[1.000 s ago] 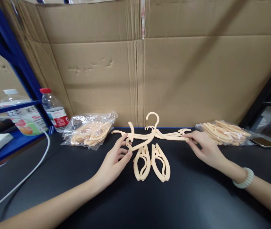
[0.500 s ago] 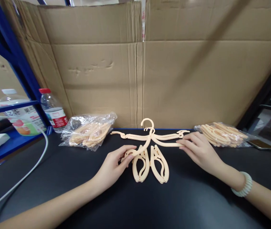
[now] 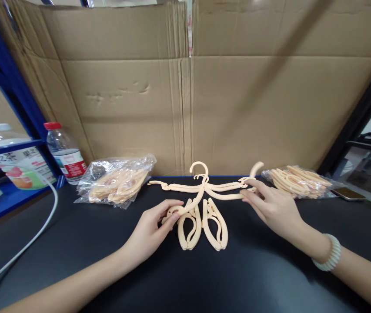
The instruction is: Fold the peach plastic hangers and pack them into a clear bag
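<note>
Cream plastic folding hangers lie on a black table point(image 3: 205, 278). One opened hanger point(image 3: 175, 188) lies flat at the back, its hook point(image 3: 198, 167) pointing up. A second hanger point(image 3: 219, 195) crosses it. My left hand point(image 3: 151, 228) pinches that hanger's left end low on the table, beside two folded hangers point(image 3: 188, 226) point(image 3: 216, 224). My right hand point(image 3: 270, 208) grips its right end with its fingertips, where a curved hook piece point(image 3: 257, 167) sticks up.
Clear bags of more hangers lie at the back left point(image 3: 116, 182) and back right point(image 3: 299, 180). A water bottle point(image 3: 63, 152) stands by the blue shelf frame point(image 3: 12, 87). A white cable point(image 3: 25, 245) crosses the left. A phone point(image 3: 348, 193) lies far right. A cardboard wall point(image 3: 237, 108) closes the back.
My left hand has drawn the hanger's left end down toward me to the table. By my right hand a curved hook piece now sticks up. The view has shifted slightly.
</note>
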`<state>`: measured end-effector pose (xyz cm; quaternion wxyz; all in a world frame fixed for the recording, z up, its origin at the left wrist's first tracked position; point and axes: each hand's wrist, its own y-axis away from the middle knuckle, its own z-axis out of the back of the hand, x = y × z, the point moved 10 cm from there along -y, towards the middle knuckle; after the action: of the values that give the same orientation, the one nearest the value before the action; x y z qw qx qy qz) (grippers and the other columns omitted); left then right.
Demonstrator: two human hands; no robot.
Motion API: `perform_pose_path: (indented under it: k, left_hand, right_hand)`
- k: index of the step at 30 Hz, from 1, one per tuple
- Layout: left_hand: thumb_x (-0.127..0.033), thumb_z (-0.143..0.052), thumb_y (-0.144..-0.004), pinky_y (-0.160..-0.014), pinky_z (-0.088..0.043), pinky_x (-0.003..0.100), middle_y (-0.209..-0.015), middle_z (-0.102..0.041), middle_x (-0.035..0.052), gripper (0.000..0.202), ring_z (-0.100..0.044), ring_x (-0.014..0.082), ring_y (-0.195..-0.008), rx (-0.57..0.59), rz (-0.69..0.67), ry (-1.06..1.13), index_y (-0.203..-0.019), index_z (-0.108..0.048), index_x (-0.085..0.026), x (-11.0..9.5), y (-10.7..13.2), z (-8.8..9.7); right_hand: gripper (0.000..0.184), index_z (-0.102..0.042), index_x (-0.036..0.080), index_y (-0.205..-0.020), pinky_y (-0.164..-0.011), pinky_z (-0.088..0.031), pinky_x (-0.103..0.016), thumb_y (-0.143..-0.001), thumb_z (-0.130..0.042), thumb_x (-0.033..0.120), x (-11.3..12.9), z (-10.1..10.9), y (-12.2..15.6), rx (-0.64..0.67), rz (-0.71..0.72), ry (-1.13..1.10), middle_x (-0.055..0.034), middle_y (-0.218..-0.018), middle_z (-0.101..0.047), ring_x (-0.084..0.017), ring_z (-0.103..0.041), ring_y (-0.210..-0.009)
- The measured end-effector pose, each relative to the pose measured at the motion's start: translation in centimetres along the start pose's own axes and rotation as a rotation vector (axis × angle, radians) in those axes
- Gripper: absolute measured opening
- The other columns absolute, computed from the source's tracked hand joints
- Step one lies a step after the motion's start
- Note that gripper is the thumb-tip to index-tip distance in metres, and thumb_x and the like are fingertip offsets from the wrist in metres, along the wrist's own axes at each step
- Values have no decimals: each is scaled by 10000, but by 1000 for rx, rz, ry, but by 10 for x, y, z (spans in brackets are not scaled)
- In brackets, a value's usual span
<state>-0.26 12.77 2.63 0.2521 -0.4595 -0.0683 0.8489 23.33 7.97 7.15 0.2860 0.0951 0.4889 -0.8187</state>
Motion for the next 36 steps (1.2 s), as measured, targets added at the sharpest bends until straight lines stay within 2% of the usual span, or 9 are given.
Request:
perform_pose_path:
  k: [3, 7, 13, 18, 22, 25, 28, 32, 36]
  left_hand:
    - [-400, -494, -927, -650, -516, 275, -909, -687, 51, 323, -632, 189, -776, 2, 4, 2, -1135, -600, -176, 0, 0, 0]
    - [-404, -488, -928, -641, -515, 277, -901, -686, 48, 326, -632, 188, -761, 8, 1, -17, -1135, -601, -179, -1, -2, 0]
    - [-398, -487, -928, -636, -515, 275, -871, -678, 43, 318, -624, 180, -745, -10, -8, -18, -1120, -607, -175, -4, -2, 1]
    - [-393, -491, -926, -637, -519, 272, -891, -685, 49, 311, -629, 178, -750, -6, -5, -4, -1119, -607, -179, -3, -1, 1]
    - [-405, -526, -904, -674, -538, 288, -913, -683, 59, 338, -646, 200, -822, -26, 62, 79, -1147, -590, -178, 1, -1, 3]
    - [-414, -595, -854, -680, -547, 293, -862, -670, 41, 373, -643, 182, -765, -79, 132, 222, -1135, -580, -168, 5, -3, 7]
    - [-402, -679, -788, -699, -549, 295, -795, -652, 9, 380, -627, 154, -692, -154, 176, 337, -1069, -589, -162, 7, -3, 14]
    - [-361, -745, -742, -733, -539, 279, -824, -675, 18, 324, -640, 152, -751, -199, 210, 489, -942, -587, -160, 3, -2, 16]
    - [-354, -759, -744, -619, -520, 214, -798, -666, 15, 329, -629, 136, -726, -172, 239, 609, -950, -605, -149, -9, 4, 7]
  right_hand:
    - [207, -652, 133, -1076, -668, -517, -330, -932, -511, 83, 0, -3, 3, 15, -21, -104, -186, -1224, -583, -223, -627, -843]
    - [352, -580, 171, -1208, -696, -542, -324, -913, -473, 12, 0, -6, 5, 33, -72, -270, -169, -1272, -521, -193, -608, -851]
    - [259, -546, 203, -1172, -821, -546, -353, -935, -513, 104, -13, -8, 5, -18, -224, -515, -121, -1187, -561, -229, -601, -1018]
    - [269, -570, 217, -1180, -732, -570, -364, -912, -570, 202, -32, -24, 14, 10, -435, -701, -79, -1066, -654, -188, -634, -769]
    - [264, -626, 221, -1149, -864, -558, -414, -894, -605, 288, -37, -39, 19, 53, -584, -955, -86, -1127, -673, -234, -656, -965]
    - [264, -649, 227, -1112, -902, -544, -404, -871, -645, 334, -40, -50, 22, 63, -698, -1225, -91, -1176, -654, -242, -626, -1062]
    - [258, -675, 232, -1069, -862, -552, -376, -848, -676, 366, -43, -59, 28, 55, -830, -1433, -88, -1173, -638, -230, -621, -1030]
    - [251, -681, 218, -994, -829, -552, -365, -806, -719, 380, -36, -67, 32, 66, -986, -1681, -67, -1022, -646, -196, -627, -905]
    - [282, -567, 238, -936, -720, -552, -304, -772, -768, 347, -17, -62, 31, 27, -1121, -1845, -7, -861, -618, -151, -612, -784]
